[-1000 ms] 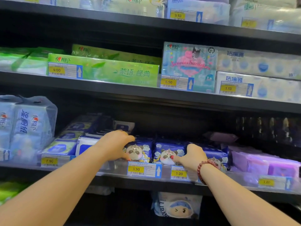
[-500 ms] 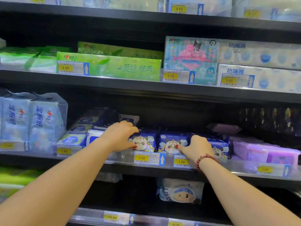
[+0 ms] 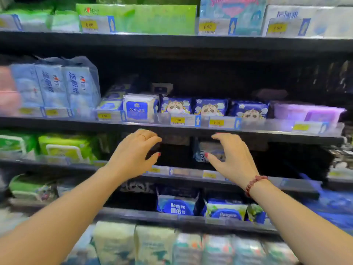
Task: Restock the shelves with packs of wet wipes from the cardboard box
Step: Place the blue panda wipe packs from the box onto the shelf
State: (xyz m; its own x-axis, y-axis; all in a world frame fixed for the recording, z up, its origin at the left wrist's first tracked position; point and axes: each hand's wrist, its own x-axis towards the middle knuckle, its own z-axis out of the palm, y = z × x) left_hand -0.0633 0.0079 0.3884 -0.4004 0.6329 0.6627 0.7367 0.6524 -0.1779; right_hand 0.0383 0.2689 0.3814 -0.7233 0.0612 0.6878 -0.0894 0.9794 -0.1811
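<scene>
While hovering below the shelf edge [image 3: 76, 124], holds nothing in left hand [image 3: 133, 155] or right hand [image 3: 232, 159], fingers loosely spread, with panda wipes packs [image 3: 210, 108] lying crosswise just above and beyond both, cardboard box unseen.

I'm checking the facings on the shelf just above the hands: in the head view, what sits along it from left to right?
Blurred pink pack → upright pale blue packs → white pack with blue label → three dark blue panda packs → purple packs.
</scene>
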